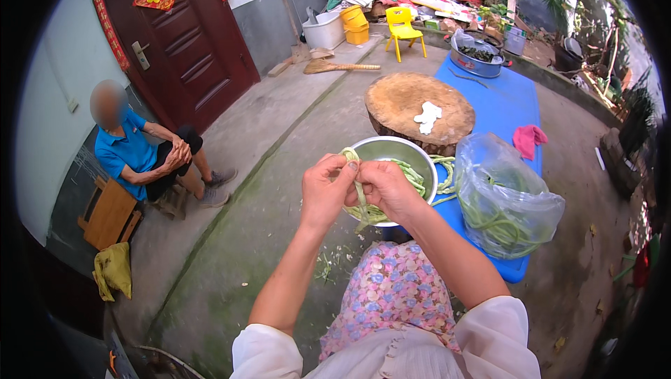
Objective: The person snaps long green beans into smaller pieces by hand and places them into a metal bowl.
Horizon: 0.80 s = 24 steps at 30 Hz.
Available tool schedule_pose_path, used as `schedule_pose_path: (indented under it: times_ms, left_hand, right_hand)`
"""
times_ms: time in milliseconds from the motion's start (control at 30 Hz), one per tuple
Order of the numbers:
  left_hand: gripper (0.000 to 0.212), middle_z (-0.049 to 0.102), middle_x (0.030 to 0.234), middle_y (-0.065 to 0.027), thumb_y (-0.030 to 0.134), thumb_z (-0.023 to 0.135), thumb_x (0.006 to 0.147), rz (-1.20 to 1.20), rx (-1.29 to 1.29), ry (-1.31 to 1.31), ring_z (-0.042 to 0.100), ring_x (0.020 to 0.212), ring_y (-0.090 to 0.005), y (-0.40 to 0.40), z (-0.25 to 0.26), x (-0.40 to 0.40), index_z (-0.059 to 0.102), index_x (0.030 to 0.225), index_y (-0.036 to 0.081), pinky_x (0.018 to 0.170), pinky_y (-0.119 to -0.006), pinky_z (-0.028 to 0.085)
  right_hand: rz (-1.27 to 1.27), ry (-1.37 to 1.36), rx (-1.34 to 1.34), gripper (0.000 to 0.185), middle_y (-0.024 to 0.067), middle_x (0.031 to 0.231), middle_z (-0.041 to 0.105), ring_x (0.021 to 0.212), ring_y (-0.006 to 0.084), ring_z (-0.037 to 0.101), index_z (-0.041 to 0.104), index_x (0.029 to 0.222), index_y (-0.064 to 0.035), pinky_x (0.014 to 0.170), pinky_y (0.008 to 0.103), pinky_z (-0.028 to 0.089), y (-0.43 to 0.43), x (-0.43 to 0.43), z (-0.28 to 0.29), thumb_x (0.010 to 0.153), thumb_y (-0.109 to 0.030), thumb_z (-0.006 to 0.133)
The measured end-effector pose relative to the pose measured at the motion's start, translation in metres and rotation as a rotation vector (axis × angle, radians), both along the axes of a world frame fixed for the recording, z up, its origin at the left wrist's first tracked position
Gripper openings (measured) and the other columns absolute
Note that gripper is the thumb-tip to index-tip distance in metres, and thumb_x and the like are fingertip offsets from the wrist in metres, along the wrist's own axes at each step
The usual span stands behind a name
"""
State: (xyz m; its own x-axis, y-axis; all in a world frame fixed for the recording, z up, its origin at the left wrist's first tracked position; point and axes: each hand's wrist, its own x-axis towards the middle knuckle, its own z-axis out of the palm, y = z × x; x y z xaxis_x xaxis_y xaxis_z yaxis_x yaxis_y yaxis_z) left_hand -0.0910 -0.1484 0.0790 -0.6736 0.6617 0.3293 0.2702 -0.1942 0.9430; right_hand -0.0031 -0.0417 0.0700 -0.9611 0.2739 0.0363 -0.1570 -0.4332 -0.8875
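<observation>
Between my two hands is a bundle of long green beans [361, 194], with a loop at the top and ends hanging down. My left hand [326, 185] pinches it with thumb and fingers. Fingertips of my right hand [388, 187] grip the same beans close beside. Both hands are above a metal bowl [431, 179] that holds broken bean pieces [411, 175]. Right of the bowl, whole long beans [445, 174] lie curled on a blue table [516, 101]. A clear plastic bag [506, 195] with more long beans stands at the table's near end.
A round wooden chopping block [403, 96] bears a crumpled white item [429, 117]. A pink cloth [529, 141] and a blue pan [474, 59] of dark leaves sit on the table. At left, a person [133, 158] sits near a wooden chair [110, 211]. Beyond are a yellow chair [401, 27] and a broom [335, 66].
</observation>
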Motion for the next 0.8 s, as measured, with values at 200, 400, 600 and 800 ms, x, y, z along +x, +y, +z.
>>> schedule_pose_path:
  times_ms: [200,400,600,800]
  left_hand:
    - [0.014,0.056,0.072,-0.0005,0.011,0.06,0.087,0.07,0.125,0.135,0.049,0.057,-0.0049,0.038,0.014,-0.016,0.065,0.087,-0.002,0.049,-0.021,0.041]
    - [0.02,0.058,0.064,-0.003,0.017,0.058,0.089,-0.098,0.091,-0.075,0.046,0.045,-0.0082,0.066,0.05,-0.04,0.064,0.086,-0.001,0.044,-0.023,0.04]
    - [0.018,0.057,0.062,-0.0025,0.014,0.057,0.089,-0.078,0.111,-0.078,0.045,0.048,-0.0074,0.1,0.021,-0.055,0.064,0.086,-0.002,0.042,-0.023,0.038]
    - [0.018,0.058,0.064,-0.0028,0.014,0.058,0.089,-0.034,0.081,-0.106,0.045,0.051,-0.0071,0.103,-0.003,-0.056,0.064,0.086,-0.002,0.045,-0.023,0.039]
  right_hand:
    - [0.003,0.064,-0.17,0.022,0.0099,0.088,0.057,0.075,0.0209,0.057,0.054,0.093,0.0003,0.072,0.0405,0.049,0.024,-0.027,0.022,0.075,-0.004,0.042]
    - [0.09,-0.018,0.012,0.012,0.0046,0.08,0.054,0.07,0.0159,0.051,0.053,0.084,-0.0077,0.066,0.036,0.043,0.061,-0.047,0.038,0.077,-0.015,0.047]
    - [-0.005,-0.019,0.049,0.01,0.0035,0.075,0.053,0.067,0.0146,0.048,0.053,0.078,-0.0081,0.06,0.0324,0.039,0.088,-0.072,0.006,0.073,-0.013,0.046]
    - [-0.096,-0.053,0.224,0.014,0.0052,0.076,0.057,0.065,0.0143,0.05,0.057,0.077,-0.0034,0.059,0.028,0.039,0.094,-0.072,-0.029,0.073,-0.012,0.047]
